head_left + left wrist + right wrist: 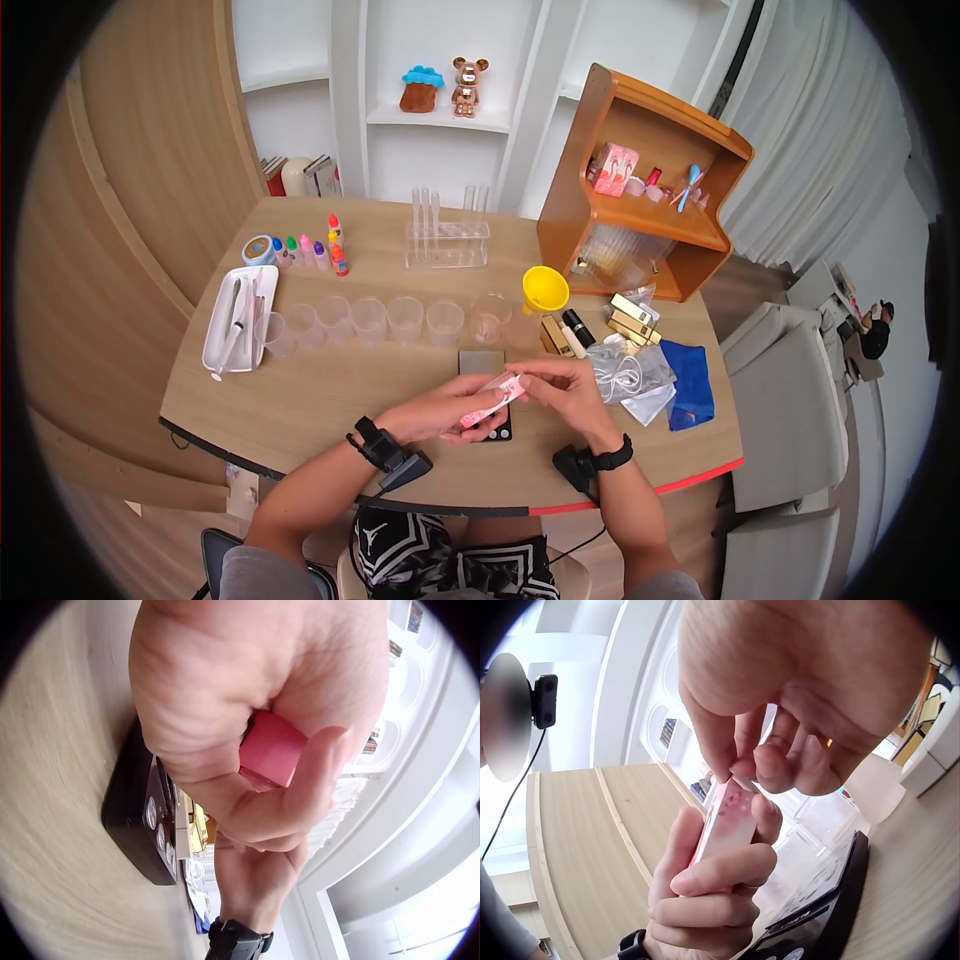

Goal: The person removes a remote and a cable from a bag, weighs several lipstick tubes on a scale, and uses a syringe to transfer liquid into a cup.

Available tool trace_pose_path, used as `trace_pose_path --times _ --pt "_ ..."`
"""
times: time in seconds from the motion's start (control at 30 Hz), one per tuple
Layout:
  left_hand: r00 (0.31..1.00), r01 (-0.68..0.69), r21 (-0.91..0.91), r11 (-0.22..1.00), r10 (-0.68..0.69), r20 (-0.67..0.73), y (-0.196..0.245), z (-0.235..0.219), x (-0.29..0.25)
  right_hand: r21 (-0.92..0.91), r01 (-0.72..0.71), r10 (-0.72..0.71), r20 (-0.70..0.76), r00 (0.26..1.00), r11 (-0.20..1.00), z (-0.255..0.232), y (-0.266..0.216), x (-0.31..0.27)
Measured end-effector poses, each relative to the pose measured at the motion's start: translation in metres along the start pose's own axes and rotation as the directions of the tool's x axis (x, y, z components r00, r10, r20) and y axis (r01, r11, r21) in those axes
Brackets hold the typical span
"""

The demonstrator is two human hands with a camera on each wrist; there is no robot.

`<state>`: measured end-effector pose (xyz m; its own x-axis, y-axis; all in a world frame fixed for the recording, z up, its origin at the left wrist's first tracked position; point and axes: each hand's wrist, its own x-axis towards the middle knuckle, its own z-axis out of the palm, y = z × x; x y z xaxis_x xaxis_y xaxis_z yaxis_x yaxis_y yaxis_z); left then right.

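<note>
Over the near middle of the table, my left hand (432, 410) grips a slim pink-and-white carton (495, 400) with its fingers curled round the sides. At the carton's upper end, my right hand (568, 393) pinches the edge with thumb and fingertips; a pale flap shows there in the right wrist view. The left wrist view shows the carton's plain pink bottom end (274, 748) inside the left palm. Beneath both hands lies a black kitchen scale (482, 362) with a grey plate and round buttons, partly hidden by the hands.
A row of clear plastic cups (405, 320) runs behind the scale. At left is a white tray (212, 340) of tools, with small colour bottles (307, 250) behind. A test tube rack (447, 250), yellow funnel (545, 288), gold boxes (632, 322), bagged cable (625, 375) and wooden shelf (640, 215) stand beyond.
</note>
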<state>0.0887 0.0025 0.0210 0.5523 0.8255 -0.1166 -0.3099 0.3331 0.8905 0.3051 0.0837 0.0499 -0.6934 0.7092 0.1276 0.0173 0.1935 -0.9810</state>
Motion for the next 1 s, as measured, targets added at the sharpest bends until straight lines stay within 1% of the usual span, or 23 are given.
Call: trace_pose_path --times 0.03,0.07,0.1,0.13,0.2,0.23,0.3,0.33,0.4,0.43,0.5,0.57,0.67,0.73,0.8,0.87,0.93,1.0 --pt "1.0 0.011 0.006 1.0 -0.011 -0.001 -0.0007 -0.0015 0.0006 -0.001 0.005 -0.005 0.0 1.0 1.0 -0.0018 -0.0001 0.0004" --pt "1.0 0.01 0.008 1.0 -0.01 0.0 -0.0004 -0.0021 0.001 0.013 -0.041 0.041 0.027 0.999 0.999 -0.0044 0.0005 -0.0004" --pt "1.0 -0.002 -0.006 1.0 0.003 0.028 -0.0011 -0.0025 0.0015 0.026 -0.09 0.088 0.053 0.995 0.996 -0.0066 0.0013 -0.0015" --pt "0.998 -0.013 -0.024 1.0 0.014 0.056 -0.0028 -0.0023 0.0017 0.027 -0.093 0.092 0.052 0.994 0.995 -0.0081 0.0017 -0.0017" --pt "0.997 0.001 -0.036 0.999 0.002 0.082 0.0004 0.0001 0.0003 0.209 -0.093 0.065 0.136 0.989 0.973 -0.0099 0.0024 -0.0011" --pt "0.994 0.009 -0.042 0.999 -0.004 0.107 0.0022 0.0011 -0.0006 0.21 -0.097 0.069 0.136 0.988 0.973 -0.0106 0.0026 -0.0013" --pt "0.994 0.005 -0.048 0.999 0.0 0.108 0.0026 0.0019 -0.0018 0.281 -0.146 0.087 0.214 0.973 0.949 -0.0113 0.0022 -0.0009" --pt "0.994 0.0 -0.051 0.999 0.005 0.11 0.0033 0.0021 -0.0022 0.28 -0.146 0.086 0.215 0.973 0.949 -0.0094 0.0011 -0.0014" --pt "0.995 0.001 -0.05 0.999 0.004 0.103 0.0002 -0.0002 -0.0016 0.284 -0.198 0.144 0.201 0.969 0.938 -0.005 -0.0029 -0.0017" --pt "0.995 0.005 -0.051 0.999 0.0 0.096 -0.0005 -0.0016 -0.0015 0.282 -0.193 0.138 0.202 0.97 0.94 -0.0053 -0.0032 -0.0007" --pt "0.996 0.007 -0.051 0.999 -0.003 0.085 -0.0003 -0.0021 -0.0013 0.275 -0.224 0.158 0.242 0.957 0.935 -0.0061 -0.0019 0.0006" --pt "0.997 0.016 -0.062 0.998 -0.012 0.076 -0.0006 -0.0024 -0.0013 0.263 -0.22 0.16 0.232 0.96 0.939 -0.0051 -0.0019 0.001" --pt "0.995 0.018 -0.042 0.999 -0.013 0.102 0.0005 -0.0027 -0.0022 0.247 -0.217 0.161 0.228 0.96 0.944 -0.0055 0.0018 0.0005" --pt "0.997 0.006 -0.04 0.999 -0.002 0.083 0.0008 -0.0018 -0.002 0.241 -0.208 0.151 0.234 0.96 0.948 -0.0046 0.0017 0.0002" --pt "0.998 0.014 -0.038 0.999 -0.012 0.063 0.0034 0.0019 -0.0026 0.186 -0.215 0.176 0.206 0.963 0.959 -0.0014 -0.0017 0.0001" --pt "0.999 0.021 -0.033 0.999 -0.02 0.041 0.005 0.0022 -0.0026 0.182 -0.221 0.181 0.213 0.96 0.958 -0.0016 -0.0032 0.0006" --pt "0.997 0.048 -0.047 0.998 -0.046 0.055 0.0017 -0.0014 -0.0009 0.179 -0.234 0.193 0.218 0.957 0.956 -0.0025 -0.0034 0.0012" --pt "0.996 0.056 -0.036 0.998 -0.053 0.078 -0.0026 -0.006 0.0007 0.216 -0.263 0.207 0.252 0.945 0.94 -0.0041 -0.0029 0.0001"
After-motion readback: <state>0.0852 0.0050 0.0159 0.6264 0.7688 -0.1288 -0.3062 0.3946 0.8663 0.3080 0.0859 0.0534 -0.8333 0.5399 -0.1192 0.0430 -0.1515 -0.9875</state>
